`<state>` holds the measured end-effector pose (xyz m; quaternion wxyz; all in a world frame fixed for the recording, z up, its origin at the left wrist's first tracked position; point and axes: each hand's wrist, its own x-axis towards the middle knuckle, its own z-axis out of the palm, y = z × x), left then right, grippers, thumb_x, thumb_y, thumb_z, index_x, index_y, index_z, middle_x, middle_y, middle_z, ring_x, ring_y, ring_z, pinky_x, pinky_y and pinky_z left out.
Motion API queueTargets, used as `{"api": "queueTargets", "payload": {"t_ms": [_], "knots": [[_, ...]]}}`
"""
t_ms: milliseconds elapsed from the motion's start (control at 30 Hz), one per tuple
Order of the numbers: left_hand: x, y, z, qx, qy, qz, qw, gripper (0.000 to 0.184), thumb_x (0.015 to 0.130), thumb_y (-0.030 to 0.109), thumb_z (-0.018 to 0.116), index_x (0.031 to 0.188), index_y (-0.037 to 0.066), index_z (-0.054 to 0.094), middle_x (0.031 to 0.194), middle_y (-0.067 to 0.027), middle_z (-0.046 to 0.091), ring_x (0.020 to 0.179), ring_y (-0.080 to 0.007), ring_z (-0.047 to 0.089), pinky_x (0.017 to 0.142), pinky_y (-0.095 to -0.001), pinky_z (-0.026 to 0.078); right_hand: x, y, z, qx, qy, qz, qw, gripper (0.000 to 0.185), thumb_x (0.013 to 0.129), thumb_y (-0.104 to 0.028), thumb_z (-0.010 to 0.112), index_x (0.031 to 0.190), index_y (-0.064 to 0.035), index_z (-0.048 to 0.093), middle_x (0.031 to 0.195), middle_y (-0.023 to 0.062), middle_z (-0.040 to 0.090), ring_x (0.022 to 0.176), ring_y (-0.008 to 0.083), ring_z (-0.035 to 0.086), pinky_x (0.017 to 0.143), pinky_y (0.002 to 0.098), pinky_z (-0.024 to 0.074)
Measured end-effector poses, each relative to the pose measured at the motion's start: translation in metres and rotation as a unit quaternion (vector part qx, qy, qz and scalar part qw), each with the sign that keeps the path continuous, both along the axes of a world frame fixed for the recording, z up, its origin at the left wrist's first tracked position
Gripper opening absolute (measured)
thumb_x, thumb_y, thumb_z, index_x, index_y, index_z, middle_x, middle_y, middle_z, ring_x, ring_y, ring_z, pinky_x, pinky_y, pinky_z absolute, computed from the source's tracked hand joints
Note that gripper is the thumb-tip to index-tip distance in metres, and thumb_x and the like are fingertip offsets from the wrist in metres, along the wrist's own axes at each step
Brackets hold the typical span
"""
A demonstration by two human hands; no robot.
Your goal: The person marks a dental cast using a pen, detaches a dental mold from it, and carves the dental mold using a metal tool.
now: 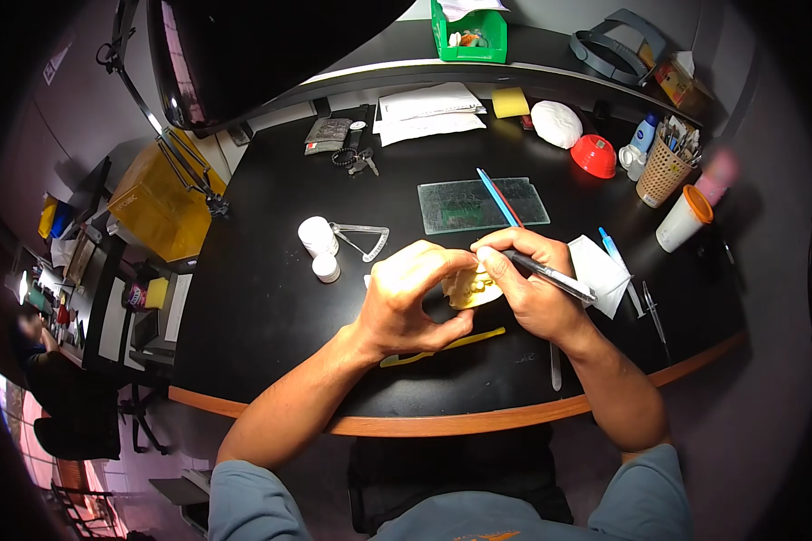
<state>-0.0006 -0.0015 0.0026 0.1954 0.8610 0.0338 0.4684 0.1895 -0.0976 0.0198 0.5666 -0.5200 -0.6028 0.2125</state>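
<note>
My left hand [412, 302] grips a yellowish dental cast [475, 287] between thumb and fingers, above the black table. Tooth shapes show on the side of the cast that faces me. A pen with a dark barrel and clear end [555, 277] is held in my right hand [537, 293]. Its tip end is hidden behind my fingers, which meet the upper edge of the cast. Below my left hand lies a yellow plastic-looking tool [451, 345]. Beyond my hands is a glass slab [442, 204] with blue and red sticks [499, 195] lying across it.
White jars [317, 236] and a metal caliper-like gauge [366, 240] lie left. Right are a white paper pad [598, 273], a syringe [621, 261], tweezers [655, 316] and an orange-lidded cup [686, 219]. A red bowl [594, 156] and papers [430, 110] sit farther back. A lamp arm [167, 135] rises at left.
</note>
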Motion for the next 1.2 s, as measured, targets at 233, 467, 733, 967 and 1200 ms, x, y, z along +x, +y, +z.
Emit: {"api": "queueTargets", "payload": {"t_ms": [233,467,733,967,1200], "knots": [[0.0008,-0.001,-0.0001,0.001,-0.001,0.005,1.0,0.055,0.066,0.009,0.089,0.118,0.003,0.073,0.105,-0.0126,0.078,0.09,-0.0278,0.076,0.081,-0.0367,0.063,0.0004,-0.0008,0.0001,-0.006,0.003,-0.002,1.0,0.011,0.101,-0.009,0.073,0.104,-0.0001,0.079,0.09,0.0089,0.081,0.083,0.0124,0.077,0.074,0.0287,0.0587],[0.0007,-0.0011,0.0003,0.002,-0.003,0.006,1.0,0.054,0.066,0.009,0.088,0.118,0.003,0.073,0.105,-0.0129,0.078,0.089,-0.028,0.076,0.08,-0.0364,0.063,0.0009,0.0002,-0.0011,0.003,-0.006,-0.004,1.0,0.011,0.101,-0.009,0.073,0.104,0.0001,0.079,0.09,0.009,0.081,0.084,0.0121,0.077,0.074,0.0288,0.0585],[0.0004,-0.0019,-0.0003,-0.001,-0.006,0.006,1.0,0.055,0.065,0.009,0.089,0.118,0.002,0.073,0.105,-0.0131,0.078,0.091,-0.0283,0.076,0.08,-0.0364,0.063,0.0004,-0.0013,0.0011,-0.009,0.014,0.001,1.0,0.012,0.102,-0.01,0.073,0.104,0.0001,0.079,0.09,0.0083,0.081,0.083,0.0115,0.076,0.074,0.0288,0.0584],[-0.0005,-0.0024,-0.0008,-0.008,-0.012,0.005,1.0,0.055,0.066,0.01,0.089,0.118,0.002,0.074,0.106,-0.0133,0.078,0.092,-0.0284,0.076,0.082,-0.0367,0.063,0.0004,-0.001,0.0,-0.007,0.006,-0.002,1.0,0.012,0.103,-0.01,0.073,0.104,-0.0005,0.079,0.089,0.0071,0.08,0.083,0.0097,0.075,0.074,0.028,0.0578],[0.0048,-0.0029,-0.007,-0.057,-0.06,-0.011,0.997,0.053,0.067,0.012,0.088,0.118,0.002,0.075,0.104,-0.0126,0.079,0.092,-0.0257,0.077,0.085,-0.0351,0.062,0.003,-0.0011,0.0029,-0.009,0.085,-0.013,0.996,0.018,0.107,-0.014,0.069,0.108,0.0018,0.076,0.089,0.0094,0.079,0.084,0.0117,0.075,0.076,0.0282,0.0594]]}}
